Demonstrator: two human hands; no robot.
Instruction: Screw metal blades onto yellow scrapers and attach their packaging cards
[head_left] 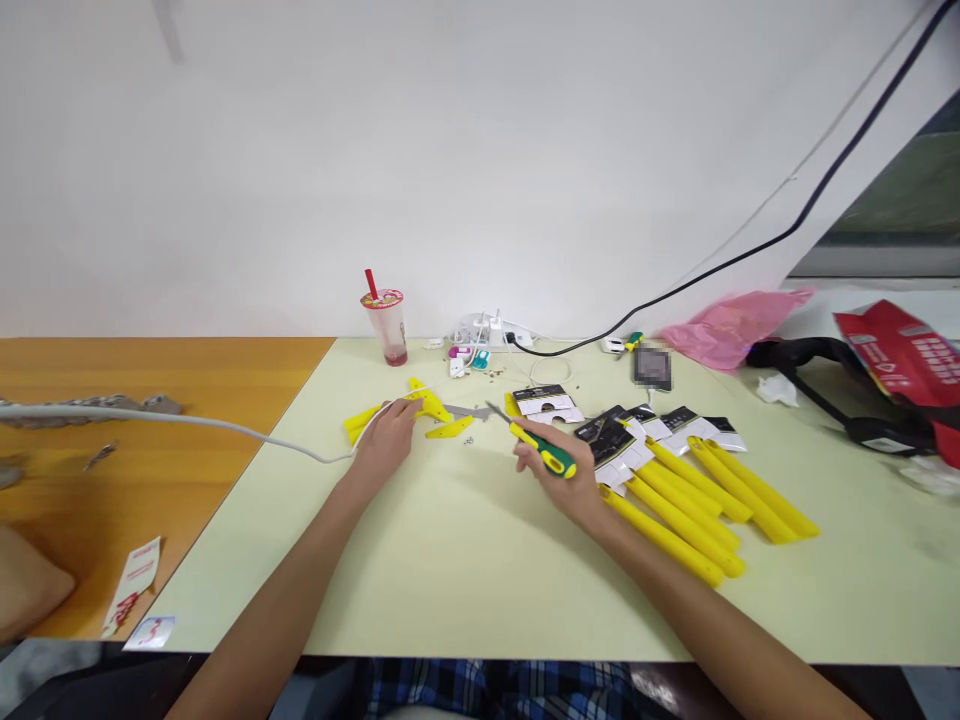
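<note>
My right hand (559, 465) is wrapped round a green and yellow screwdriver (553, 455). Its metal shaft points up and left, its tip near a grey blade (469, 411). On the left, my left hand (386, 440) is closed over a yellow plastic handle (429, 403), and the blade lies just right of it. My fingers hide part of the handle. A separate yellow handle piece (450, 429) lies in front of the blade, with several tiny metal parts (469, 441) beside it. A white cable (300, 448) runs past my left hand.
Several yellow sleeves (682, 510) with black-and-white cards (619, 455) lie on the right. Behind stand a cup with a straw (388, 330) and a power strip (491, 332). A phone (652, 368), a pink bag (735, 328) and a black strap-like object (847, 390) lie farther right.
</note>
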